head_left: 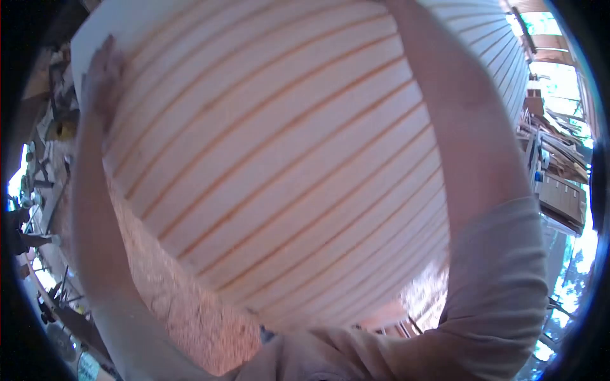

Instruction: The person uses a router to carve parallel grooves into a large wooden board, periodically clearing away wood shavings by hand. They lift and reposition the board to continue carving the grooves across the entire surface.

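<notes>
A large white panel (305, 165) with parallel orange-brown lines fills most of the view, tilted up close in front of me. My left hand (105, 79) is closed on its left edge, the fingers somewhat blurred. Across the panel's right part my right forearm reaches up. Only the base of my right hand (389, 4) shows at the top border, over the panel; its fingers are out of the picture. The panel's lower edge slants down toward my body, close to my sleeve.
Reddish-brown ground (190, 311) shows below the panel. Tools and clutter (47, 184) line the left side. A similar lined white surface (486, 32) is at the upper right, with stacked wood pieces (556, 149) and a drawer-like box (560, 198) beyond my right arm.
</notes>
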The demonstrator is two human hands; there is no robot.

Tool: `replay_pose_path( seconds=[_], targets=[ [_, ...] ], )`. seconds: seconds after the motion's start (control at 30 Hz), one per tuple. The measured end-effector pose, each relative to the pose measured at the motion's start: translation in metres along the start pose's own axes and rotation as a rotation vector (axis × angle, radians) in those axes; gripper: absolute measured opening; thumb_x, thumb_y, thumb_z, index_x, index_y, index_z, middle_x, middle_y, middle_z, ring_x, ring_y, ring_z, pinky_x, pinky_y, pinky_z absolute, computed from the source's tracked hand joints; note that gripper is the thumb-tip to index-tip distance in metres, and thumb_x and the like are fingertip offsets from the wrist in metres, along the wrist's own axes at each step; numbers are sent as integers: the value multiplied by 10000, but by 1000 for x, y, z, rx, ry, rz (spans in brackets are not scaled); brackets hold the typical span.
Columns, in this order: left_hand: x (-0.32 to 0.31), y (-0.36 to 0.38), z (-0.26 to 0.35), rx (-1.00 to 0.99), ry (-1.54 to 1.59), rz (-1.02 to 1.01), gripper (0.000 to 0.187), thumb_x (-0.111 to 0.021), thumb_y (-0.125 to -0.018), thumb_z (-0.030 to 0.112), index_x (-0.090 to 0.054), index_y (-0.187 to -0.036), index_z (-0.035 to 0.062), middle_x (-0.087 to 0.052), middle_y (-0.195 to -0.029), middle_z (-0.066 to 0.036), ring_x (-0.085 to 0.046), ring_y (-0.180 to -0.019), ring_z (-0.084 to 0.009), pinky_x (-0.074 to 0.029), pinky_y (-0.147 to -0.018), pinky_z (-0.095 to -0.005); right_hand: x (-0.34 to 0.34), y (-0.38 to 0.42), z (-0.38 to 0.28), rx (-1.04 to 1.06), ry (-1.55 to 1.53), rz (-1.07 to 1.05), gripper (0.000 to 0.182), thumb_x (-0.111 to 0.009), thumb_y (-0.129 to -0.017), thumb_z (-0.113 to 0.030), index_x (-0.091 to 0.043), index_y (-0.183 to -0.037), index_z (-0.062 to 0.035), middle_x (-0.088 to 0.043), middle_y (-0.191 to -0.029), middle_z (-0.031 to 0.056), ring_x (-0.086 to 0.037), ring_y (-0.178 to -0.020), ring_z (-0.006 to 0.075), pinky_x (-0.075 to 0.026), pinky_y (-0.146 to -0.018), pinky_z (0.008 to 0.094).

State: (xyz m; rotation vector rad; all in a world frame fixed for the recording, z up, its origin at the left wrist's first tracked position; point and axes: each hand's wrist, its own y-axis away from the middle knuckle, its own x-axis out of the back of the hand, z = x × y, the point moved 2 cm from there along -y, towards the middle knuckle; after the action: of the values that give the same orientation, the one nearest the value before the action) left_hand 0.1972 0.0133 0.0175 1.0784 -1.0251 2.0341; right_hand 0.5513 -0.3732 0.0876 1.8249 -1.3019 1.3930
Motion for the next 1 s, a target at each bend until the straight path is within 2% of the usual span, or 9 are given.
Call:
replay_pose_path(
  seconds=[0.27,0.43,0.5,0.57,0.73,0.83,0.9,0.97,1.0],
  targets=[
    [-7,-7,25,21,-274,-7,561,-357,-982,416,-400,-1476,153,-337,-1558,11,-271,-1452,-234,-155,-1174,-516,-8,-53,42,-62,-156,-77,921,-546,-818,-710,-544,-1282,87,-468,-1389,308,-421,-1332,398,-325,-1104,410],
    [-6,-7,28,116,-158,8,553,-361,-981,393,-394,-1478,152,-363,-1541,-44,-301,-1437,-244,-198,-1174,-455,3,-58,55,21,-230,10,893,-548,-829,-685,-550,-1274,89,-471,-1381,317,-423,-1332,392,-322,-1105,414],
    [-12,-4,18,148,-121,10,551,-363,-984,382,-392,-1477,139,-377,-1531,-70,-320,-1426,-253,-221,-1172,-418,15,-45,53,39,-367,-168,902,-531,-831,-691,-546,-1276,94,-473,-1372,327,-415,-1338,395,-310,-1114,413],
    [-19,-13,-19,-8,-256,47,553,-373,-990,378,-401,-1466,98,-406,-1502,-133,-357,-1401,-280,-260,-1156,-347,-2,-78,76,6,-228,-98,895,-524,-833,-689,-548,-1279,86,-475,-1369,329,-426,-1328,400,-316,-1107,417],
    [-20,-9,-36,-56,-382,100,492,-362,-1012,325,-478,-1387,27,-431,-1471,-177,-387,-1375,-312,-288,-1147,-341,4,-90,98,-42,-51,-87,909,-494,-832,-705,-523,-1314,65,-465,-1365,344,-418,-1327,429,-285,-1119,430],
    [-9,-2,-27,-177,-530,99,431,-382,-1009,254,-521,-1329,0,-444,-1454,-193,-412,-1353,-336,-323,-1134,-367,11,-86,95,104,-64,77,651,-550,-862,-534,-642,-1175,30,-612,-1213,287,-599,-1103,391,-448,-947,436],
    [-6,6,-17,-264,-655,105,399,-401,-1000,211,-535,-1303,-11,-452,-1444,-200,-428,-1340,-347,-343,-1125,-382,31,-71,83,-97,271,-16,943,-497,-791,-770,-494,-1389,-42,-453,-1424,266,-414,-1347,349,-297,-1119,414],
    [-5,6,7,-259,-580,105,369,-469,-957,154,-552,-1280,-3,-578,-1304,-195,-521,-1251,-348,-413,-1069,-395,-7,-125,142,372,133,-212,798,-429,-877,-698,-515,-1390,-92,-460,-1428,243,-424,-1334,358,-290,-1123,411],
    [-3,7,12,-430,-660,47,348,-491,-936,136,-575,-1248,8,-621,-1209,-175,-557,-1197,-343,-435,-1044,-388,-18,-149,176,316,106,-187,711,-399,-924,-621,-510,-1394,-99,-470,-1433,207,-438,-1324,337,-296,-1119,402]
  ],
)
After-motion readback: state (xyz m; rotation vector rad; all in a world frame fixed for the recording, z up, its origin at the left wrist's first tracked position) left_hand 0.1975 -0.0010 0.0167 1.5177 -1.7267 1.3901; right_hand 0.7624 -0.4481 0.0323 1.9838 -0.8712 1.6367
